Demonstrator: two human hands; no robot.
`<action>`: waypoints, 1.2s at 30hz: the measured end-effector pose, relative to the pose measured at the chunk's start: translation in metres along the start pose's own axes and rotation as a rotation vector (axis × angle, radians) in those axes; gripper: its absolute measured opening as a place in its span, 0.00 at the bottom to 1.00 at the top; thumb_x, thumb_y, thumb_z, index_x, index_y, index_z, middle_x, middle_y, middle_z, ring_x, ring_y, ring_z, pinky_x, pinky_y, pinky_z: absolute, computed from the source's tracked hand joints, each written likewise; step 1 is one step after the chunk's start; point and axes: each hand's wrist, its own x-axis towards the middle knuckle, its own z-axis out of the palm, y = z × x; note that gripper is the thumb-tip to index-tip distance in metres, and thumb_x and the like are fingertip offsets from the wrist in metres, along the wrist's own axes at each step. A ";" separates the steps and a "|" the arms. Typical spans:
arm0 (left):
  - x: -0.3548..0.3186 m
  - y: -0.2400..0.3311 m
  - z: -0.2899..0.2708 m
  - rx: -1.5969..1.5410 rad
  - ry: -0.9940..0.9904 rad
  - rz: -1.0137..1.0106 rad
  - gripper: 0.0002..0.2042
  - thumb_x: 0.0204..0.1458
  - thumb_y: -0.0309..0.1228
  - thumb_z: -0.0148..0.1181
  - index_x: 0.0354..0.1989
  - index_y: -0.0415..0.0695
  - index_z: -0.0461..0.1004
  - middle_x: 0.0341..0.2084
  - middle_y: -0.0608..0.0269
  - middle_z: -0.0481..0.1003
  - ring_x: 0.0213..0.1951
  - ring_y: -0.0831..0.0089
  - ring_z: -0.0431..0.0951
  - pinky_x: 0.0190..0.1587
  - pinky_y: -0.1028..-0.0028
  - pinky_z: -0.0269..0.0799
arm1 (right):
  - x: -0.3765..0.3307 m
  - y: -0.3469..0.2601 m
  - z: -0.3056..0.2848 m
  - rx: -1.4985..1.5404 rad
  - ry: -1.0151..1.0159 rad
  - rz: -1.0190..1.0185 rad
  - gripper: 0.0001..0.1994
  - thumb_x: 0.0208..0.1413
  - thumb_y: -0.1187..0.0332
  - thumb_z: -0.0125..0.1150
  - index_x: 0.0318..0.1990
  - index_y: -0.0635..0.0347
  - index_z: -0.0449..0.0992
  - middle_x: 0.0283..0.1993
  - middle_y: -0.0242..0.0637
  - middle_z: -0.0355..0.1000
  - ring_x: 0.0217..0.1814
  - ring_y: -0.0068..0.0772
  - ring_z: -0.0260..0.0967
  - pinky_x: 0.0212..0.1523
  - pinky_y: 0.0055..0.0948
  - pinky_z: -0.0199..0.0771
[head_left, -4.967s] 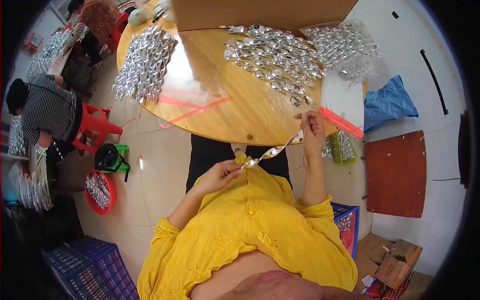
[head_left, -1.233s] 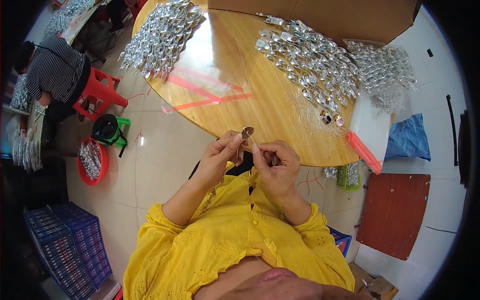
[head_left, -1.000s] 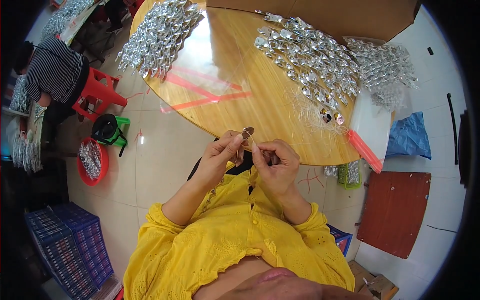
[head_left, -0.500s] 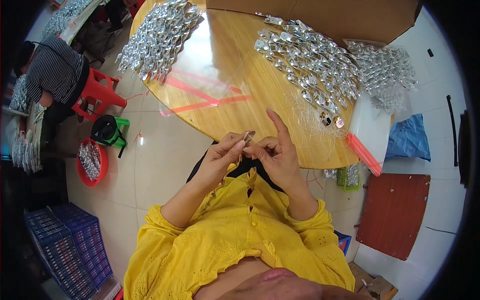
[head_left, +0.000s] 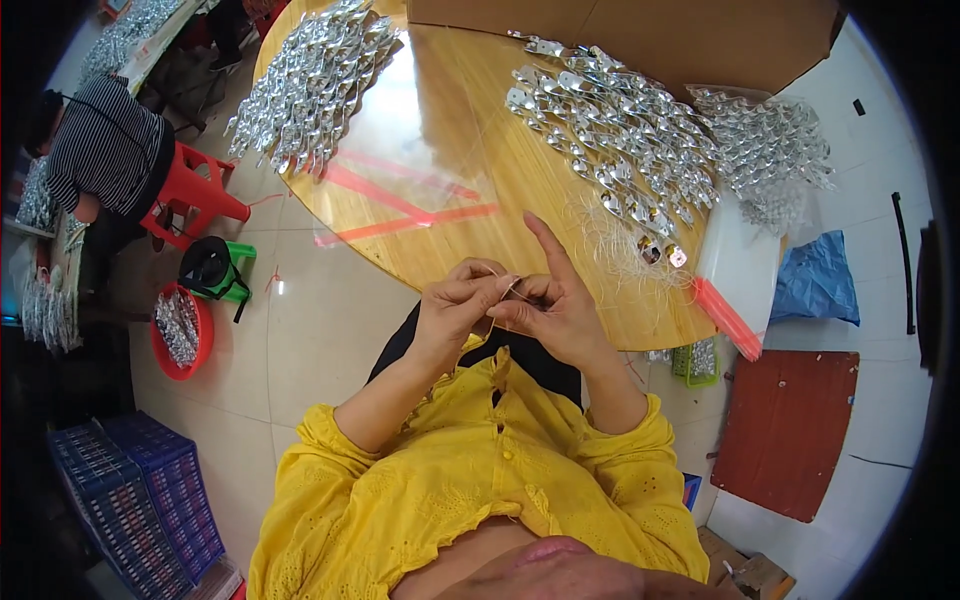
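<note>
My left hand (head_left: 452, 315) is closed in a pinch, with a small shiny metal piece (head_left: 514, 286) at its fingertips. It looks like the end of a twisted silver strip, mostly hidden by the fingers. A thin pale string (head_left: 490, 264) loops over the left fingers toward my right hand (head_left: 560, 312). The right thumb and curled fingers press together at the string, while the right forefinger points up and away. Both hands meet just off the near edge of the round wooden table (head_left: 450, 240), above my lap. Many loose pale strings (head_left: 625, 250) lie on the table to the right.
Twisted silver strips (head_left: 620, 120) cover the table's right side, and another pile (head_left: 318, 85) lies at its left. Clear plastic bags with red edges (head_left: 405, 205) lie flat. A cardboard box (head_left: 640, 35) stands behind. A person in stripes (head_left: 112, 140) sits far left, near a red basin (head_left: 185, 330).
The two hands have drawn together. The shiny piece at the left fingertips has shifted slightly right and down, toward the right thumb, and the string now loops over the left fingers.
</note>
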 end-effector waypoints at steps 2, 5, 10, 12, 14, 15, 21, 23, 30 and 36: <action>0.005 0.001 0.000 0.077 0.080 0.019 0.09 0.48 0.31 0.49 0.27 0.38 0.72 0.30 0.65 0.67 0.25 0.80 0.68 0.18 0.86 0.59 | 0.001 -0.006 -0.006 -0.071 0.050 0.050 0.33 0.44 0.76 0.55 0.56 0.57 0.43 0.19 0.30 0.66 0.22 0.16 0.62 0.22 0.13 0.61; 0.025 0.007 -0.013 0.019 0.123 0.063 0.08 0.50 0.30 0.45 0.28 0.38 0.69 0.30 0.63 0.68 0.28 0.78 0.69 0.26 0.83 0.64 | 0.010 -0.019 -0.035 -0.335 0.053 0.079 0.19 0.45 0.76 0.54 0.46 0.62 0.60 0.18 0.30 0.65 0.21 0.15 0.62 0.21 0.14 0.60; 0.065 0.011 -0.004 0.039 0.033 0.166 0.09 0.54 0.34 0.37 0.28 0.42 0.61 0.23 0.63 0.69 0.27 0.79 0.68 0.31 0.81 0.63 | 0.040 -0.039 -0.063 -0.969 -0.019 -0.266 0.04 0.44 0.73 0.56 0.27 0.65 0.71 0.18 0.33 0.64 0.18 0.19 0.61 0.18 0.18 0.58; 0.063 0.019 0.007 0.045 -0.048 0.079 0.09 0.53 0.34 0.38 0.28 0.42 0.61 0.20 0.65 0.68 0.23 0.81 0.67 0.26 0.83 0.61 | 0.054 -0.040 -0.058 -0.963 -0.006 -0.455 0.05 0.43 0.72 0.56 0.27 0.64 0.71 0.18 0.33 0.64 0.19 0.18 0.61 0.19 0.18 0.58; 0.062 0.016 0.013 0.157 -0.019 0.076 0.09 0.52 0.33 0.41 0.28 0.41 0.63 0.12 0.71 0.63 0.14 0.85 0.61 0.16 0.87 0.54 | 0.060 -0.044 -0.059 -0.949 0.000 -0.643 0.05 0.42 0.72 0.57 0.27 0.64 0.71 0.19 0.33 0.65 0.20 0.18 0.61 0.19 0.18 0.58; 0.061 0.016 0.009 0.157 -0.017 0.080 0.09 0.52 0.33 0.41 0.28 0.41 0.63 0.12 0.71 0.63 0.14 0.85 0.61 0.16 0.87 0.54 | 0.061 -0.047 -0.062 -0.887 0.023 -0.467 0.05 0.42 0.72 0.58 0.27 0.64 0.71 0.20 0.32 0.65 0.20 0.18 0.61 0.20 0.17 0.58; 0.054 0.027 -0.015 0.193 0.048 0.097 0.08 0.50 0.32 0.46 0.27 0.40 0.67 0.18 0.70 0.67 0.15 0.86 0.61 0.17 0.87 0.54 | 0.065 -0.029 -0.077 -0.409 0.217 -0.148 0.04 0.40 0.75 0.59 0.26 0.63 0.72 0.21 0.31 0.66 0.22 0.18 0.60 0.23 0.17 0.59; 0.065 0.021 -0.010 0.322 0.039 0.247 0.08 0.50 0.31 0.46 0.27 0.40 0.67 0.19 0.69 0.68 0.16 0.86 0.62 0.17 0.87 0.55 | 0.069 -0.029 -0.066 -0.311 0.261 -0.199 0.04 0.39 0.75 0.59 0.26 0.62 0.72 0.22 0.31 0.66 0.22 0.19 0.60 0.23 0.17 0.59; 0.070 0.035 -0.004 0.163 -0.084 0.156 0.10 0.50 0.34 0.48 0.31 0.39 0.68 0.20 0.71 0.68 0.19 0.87 0.63 0.19 0.87 0.58 | 0.078 -0.048 -0.056 -0.895 0.108 -0.784 0.04 0.36 0.75 0.60 0.23 0.60 0.72 0.22 0.30 0.66 0.25 0.22 0.60 0.26 0.20 0.60; 0.061 0.036 0.000 0.373 0.111 0.168 0.10 0.49 0.34 0.49 0.28 0.39 0.70 0.17 0.72 0.65 0.18 0.87 0.61 0.19 0.88 0.58 | 0.076 -0.030 -0.058 -0.496 0.231 -0.432 0.05 0.36 0.73 0.61 0.23 0.60 0.72 0.23 0.30 0.67 0.25 0.22 0.60 0.28 0.19 0.60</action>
